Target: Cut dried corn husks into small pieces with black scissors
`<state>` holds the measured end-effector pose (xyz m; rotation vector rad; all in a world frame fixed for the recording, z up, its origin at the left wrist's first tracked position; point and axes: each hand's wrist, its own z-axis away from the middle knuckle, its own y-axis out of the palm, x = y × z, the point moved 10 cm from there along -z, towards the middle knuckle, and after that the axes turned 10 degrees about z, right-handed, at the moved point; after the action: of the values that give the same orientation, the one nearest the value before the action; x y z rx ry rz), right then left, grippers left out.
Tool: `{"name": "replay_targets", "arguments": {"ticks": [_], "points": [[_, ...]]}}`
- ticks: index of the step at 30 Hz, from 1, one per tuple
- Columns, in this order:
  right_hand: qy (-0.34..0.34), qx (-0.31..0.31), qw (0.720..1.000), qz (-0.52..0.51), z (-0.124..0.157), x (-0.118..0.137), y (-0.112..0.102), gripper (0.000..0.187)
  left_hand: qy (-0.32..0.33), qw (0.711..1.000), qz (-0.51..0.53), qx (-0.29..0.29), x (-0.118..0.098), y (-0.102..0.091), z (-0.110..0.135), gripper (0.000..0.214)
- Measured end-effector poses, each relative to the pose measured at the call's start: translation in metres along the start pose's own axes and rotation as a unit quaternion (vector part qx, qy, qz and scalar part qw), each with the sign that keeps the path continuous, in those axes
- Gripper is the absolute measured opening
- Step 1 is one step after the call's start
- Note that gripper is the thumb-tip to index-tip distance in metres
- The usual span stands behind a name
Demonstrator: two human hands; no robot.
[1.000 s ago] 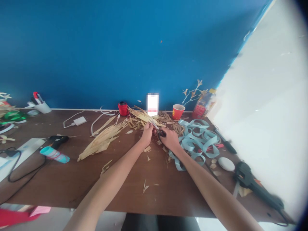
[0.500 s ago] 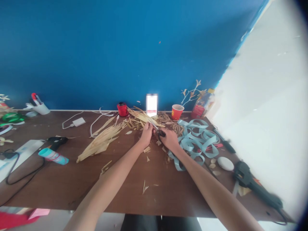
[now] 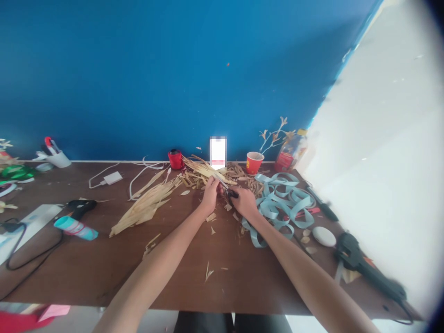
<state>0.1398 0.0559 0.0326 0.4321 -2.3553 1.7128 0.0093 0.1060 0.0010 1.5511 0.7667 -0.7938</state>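
My right hand (image 3: 244, 201) grips a pair of scissors (image 3: 231, 194) by its dark handles, the blades pointing up and to the left. Close beside it, my left hand (image 3: 210, 194) is closed in a pinch near the blades. What its fingers hold is too small to make out. Just beyond both hands lies a heap of dry, pale husk strips (image 3: 203, 167), with browner scraps (image 3: 239, 171) to its right. A larger bundle of dried husk (image 3: 147, 206) rests on the table to the left of my left hand.
Light-blue ribbon (image 3: 274, 203) lies in loops right of my hands. A red paper cup (image 3: 255, 163), a red container (image 3: 175, 159) and a bright phone (image 3: 218, 152) stand along the wall. Glue guns (image 3: 367, 266) lie at both sides. A blue roll (image 3: 76, 228) is at left.
The view has shifted very slightly. Both hands and the scissors stay in nearly the same place by the husk heap.
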Motion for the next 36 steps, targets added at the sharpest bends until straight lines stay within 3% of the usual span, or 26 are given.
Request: {"name": "replay_targets", "arguments": {"ticks": [15, 27, 36], "points": [[-0.001, 0.005, 1.000, 0.010, 0.001, -0.003, 0.004, 0.037, 0.019, 0.999, -0.018, -0.028, -0.005, -0.006, 0.000, 0.020], [0.037, -0.072, 0.988, -0.129, 0.002, -0.013, -0.015, 0.030, 0.009, 0.993, -0.115, 0.036, -0.011, 0.014, 0.009, 0.021], [0.061, -0.152, 0.953, -0.254, 0.007, -0.022, -0.027, 0.037, 0.002, 0.983, -0.176, 0.052, -0.004, 0.015, 0.007, 0.021]]}}
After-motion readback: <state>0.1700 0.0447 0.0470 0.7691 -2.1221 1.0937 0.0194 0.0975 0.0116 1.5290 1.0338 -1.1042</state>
